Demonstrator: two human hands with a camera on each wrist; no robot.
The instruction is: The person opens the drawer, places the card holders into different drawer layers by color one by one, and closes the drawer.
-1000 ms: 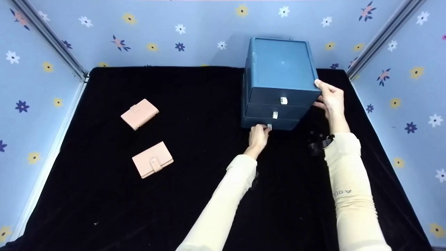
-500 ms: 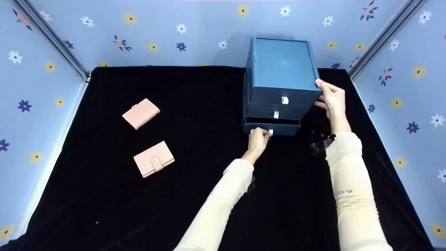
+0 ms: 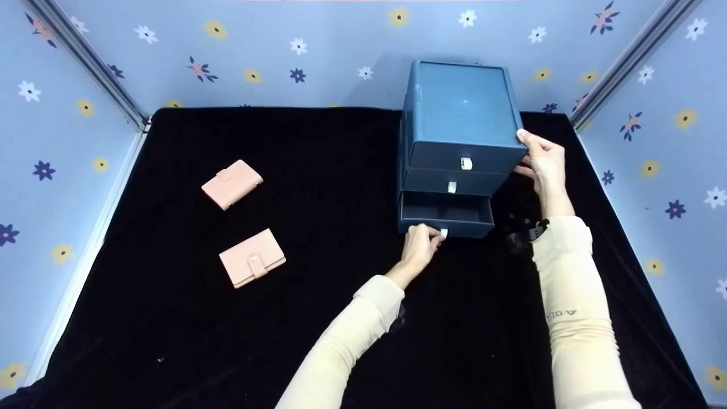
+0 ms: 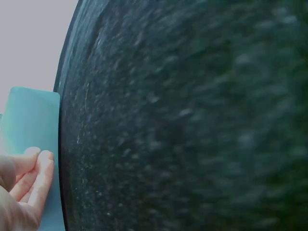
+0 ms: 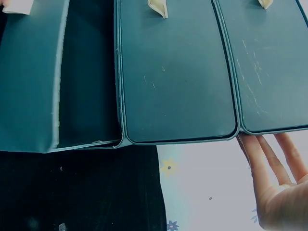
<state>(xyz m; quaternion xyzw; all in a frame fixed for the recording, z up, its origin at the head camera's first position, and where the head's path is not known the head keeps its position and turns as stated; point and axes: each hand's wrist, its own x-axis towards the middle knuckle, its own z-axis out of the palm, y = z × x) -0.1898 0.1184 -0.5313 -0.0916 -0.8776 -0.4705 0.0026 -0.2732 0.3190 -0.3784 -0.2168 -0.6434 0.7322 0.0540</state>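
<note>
Step in hand, as judged: drawing out the bottom drawer of the blue cabinet, which stands on the black cloth. The drawer projects from the front of the cabinet, its floor partly visible; the two drawers above it sit flush. The left hand, in front of the cabinet, has thumb and fingertips together, clamped on the pale pull tab of the bottom drawer. The right hand is at the cabinet's front right corner: thumb on the top edge, fingers extended against the side, not wrapped around it. This contact appears to brace the cabinet. Two pink wallets lie well apart from the cabinet, to its left: the far wallet and the near wallet, neither touched. The next move likely calls for a level, straight pull on the tab, with the right hand steadying the cabinet. Caution: an angled pull could bind the drawer or drag the cabinet forward; excess travel could unseat the drawer.
</note>
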